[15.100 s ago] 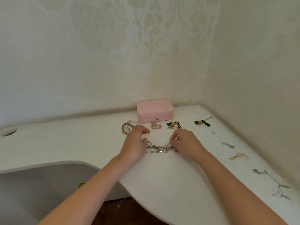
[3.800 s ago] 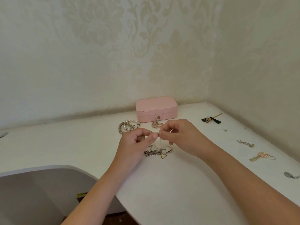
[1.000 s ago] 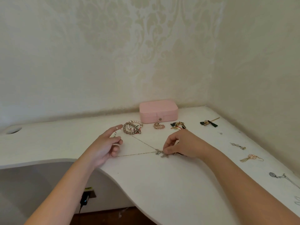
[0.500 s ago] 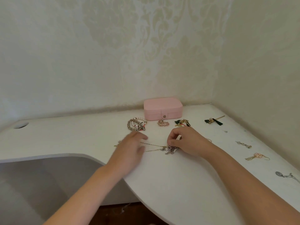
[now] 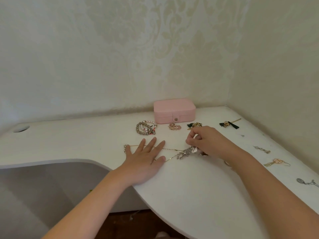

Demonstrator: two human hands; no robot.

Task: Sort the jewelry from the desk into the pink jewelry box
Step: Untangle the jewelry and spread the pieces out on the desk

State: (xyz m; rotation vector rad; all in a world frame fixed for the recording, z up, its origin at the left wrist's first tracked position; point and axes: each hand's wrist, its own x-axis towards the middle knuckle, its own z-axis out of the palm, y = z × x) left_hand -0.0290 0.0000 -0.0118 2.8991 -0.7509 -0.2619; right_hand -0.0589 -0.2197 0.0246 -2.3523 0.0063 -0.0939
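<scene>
The pink jewelry box (image 5: 174, 111) stands closed against the back wall. A thin gold chain necklace (image 5: 172, 149) lies stretched across the white desk (image 5: 69, 144). My left hand (image 5: 146, 157) lies flat on the chain with its fingers spread. My right hand (image 5: 205, 141) pinches part of a tangle of silver chains and pendants (image 5: 187, 151) at the necklace's right end. Beaded bracelets (image 5: 145, 129) lie in a pile left of the box, and a pink beaded piece (image 5: 174, 126) lies in front of it.
Two green-and-gold pieces (image 5: 194, 125) (image 5: 228, 124) lie right of the box. Along the right side lie a silver earring (image 5: 261, 149), a pink-and-gold earring (image 5: 276, 162) and a silver pendant (image 5: 306, 182). A cable hole (image 5: 21, 128) is far left. The desk's front edge curves inward.
My left hand has come down flat onto the stretched gold chain, fingers spread. My right hand stays at the silver tangle, now lifted slightly with a pinch.
</scene>
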